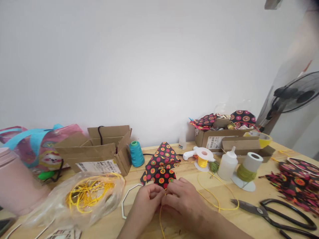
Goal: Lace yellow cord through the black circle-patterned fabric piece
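Black cloth (pixel 162 162) bears red dots and bright round flowers.

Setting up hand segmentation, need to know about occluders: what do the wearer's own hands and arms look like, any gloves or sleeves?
Left hand and right hand both bare: no gloves. No sleeves on the visible part of either forearm. No watch, bracelet or ring shows; some fingers are partly hidden, so can't rule out rings there.

Black floral fabric (pixel 163 162) lies creased beyond a thin, curving yellow cord (pixel 160 223)
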`<state>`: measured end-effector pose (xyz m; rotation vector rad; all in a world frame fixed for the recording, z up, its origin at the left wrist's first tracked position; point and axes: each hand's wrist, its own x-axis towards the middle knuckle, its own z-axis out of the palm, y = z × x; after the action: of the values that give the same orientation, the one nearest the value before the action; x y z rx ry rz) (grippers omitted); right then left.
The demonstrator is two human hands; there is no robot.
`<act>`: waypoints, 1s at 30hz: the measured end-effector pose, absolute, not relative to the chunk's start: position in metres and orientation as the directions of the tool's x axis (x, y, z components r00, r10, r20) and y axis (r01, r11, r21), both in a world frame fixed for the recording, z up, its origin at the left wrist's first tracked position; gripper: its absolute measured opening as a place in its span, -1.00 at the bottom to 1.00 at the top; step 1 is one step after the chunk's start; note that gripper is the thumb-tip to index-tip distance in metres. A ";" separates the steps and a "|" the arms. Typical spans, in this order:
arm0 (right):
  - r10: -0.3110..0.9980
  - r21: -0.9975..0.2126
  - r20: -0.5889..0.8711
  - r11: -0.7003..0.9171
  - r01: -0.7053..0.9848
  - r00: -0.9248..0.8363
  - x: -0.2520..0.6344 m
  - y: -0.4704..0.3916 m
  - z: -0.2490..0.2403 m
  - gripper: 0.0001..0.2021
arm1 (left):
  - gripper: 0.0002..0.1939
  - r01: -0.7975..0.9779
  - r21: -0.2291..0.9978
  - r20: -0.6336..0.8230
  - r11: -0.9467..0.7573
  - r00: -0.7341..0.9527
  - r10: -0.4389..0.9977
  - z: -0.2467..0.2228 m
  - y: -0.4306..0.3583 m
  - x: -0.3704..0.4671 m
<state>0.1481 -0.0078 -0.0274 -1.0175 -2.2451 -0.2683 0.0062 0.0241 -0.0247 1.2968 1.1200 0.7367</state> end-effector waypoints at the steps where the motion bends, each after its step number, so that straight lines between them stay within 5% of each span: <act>1: 0.592 -0.066 0.648 0.671 0.738 -0.480 0.148 -0.007 -0.027 -0.86 | -0.81 0.157 0.971 -0.226 0.182 0.337 0.914 -0.024 0.024 0.006; 14: 0.662 -0.175 0.592 0.662 0.729 -0.459 0.153 -0.004 -0.027 -0.83 | -0.77 0.145 0.958 -0.282 0.246 0.344 0.895 -0.023 0.024 0.006; 17: 0.719 -0.390 0.584 0.656 0.646 -0.377 0.154 -0.005 -0.026 -0.87 | -0.75 0.169 0.954 -0.290 0.246 0.329 0.899 -0.022 0.023 0.007; 21: 0.933 -0.859 0.352 0.351 0.373 -0.068 0.157 -0.002 -0.021 -0.93 | -0.73 0.205 0.958 -0.260 0.202 0.316 0.913 -0.025 0.021 0.009; 25: 0.976 -0.948 0.219 0.212 0.236 0.002 0.161 0.002 -0.019 -0.91 | -0.84 0.231 0.968 -0.170 0.100 0.306 0.937 -0.032 0.020 0.008; 30: 0.982 -0.964 0.189 0.182 0.191 0.016 0.161 0.002 -0.021 -0.89 | -0.76 0.439 0.864 0.110 -0.247 0.314 0.943 -0.028 0.016 0.005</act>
<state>0.1615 0.0018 -0.0213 -1.2188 -1.4034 0.9483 0.0050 0.0157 -0.0277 1.8298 1.2326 0.8482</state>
